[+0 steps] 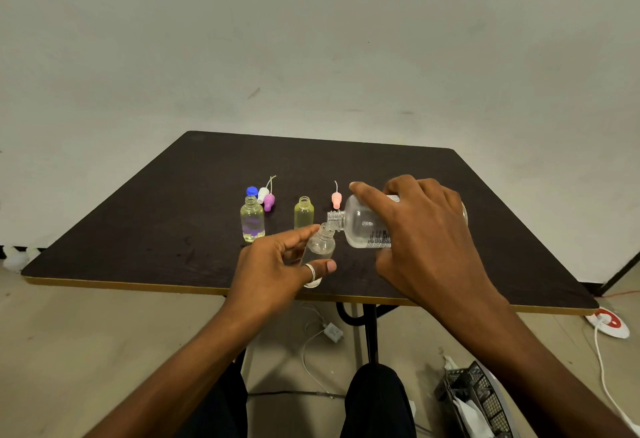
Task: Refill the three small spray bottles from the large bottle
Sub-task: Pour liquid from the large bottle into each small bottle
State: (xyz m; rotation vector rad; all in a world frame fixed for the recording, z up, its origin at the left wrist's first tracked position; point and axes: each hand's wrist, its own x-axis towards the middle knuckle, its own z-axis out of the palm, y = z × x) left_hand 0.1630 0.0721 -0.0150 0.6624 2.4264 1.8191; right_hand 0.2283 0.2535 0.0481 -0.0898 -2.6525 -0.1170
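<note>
Tipping the large bottle [367, 226] nearly flat with the right hand [426, 229], fingers curled over its clear body. Bearing black label print too small to read. Holding a clear, uncapped small spray bottle [320, 247], tilted, in the left hand [273, 267], thumb and fingers around it, above the table [173, 212] near edge, neck just under the large bottle's mouth.

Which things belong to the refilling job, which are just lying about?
Job: large clear bottle, tilted in right hand; small clear bottle in left hand; pale open bottle; yellow open bottle; pink spray top; purple spray top; white spray top; blue cap.
Lying about, on the floor: white charger; black mesh basket; red-and-white socket strip.
</note>
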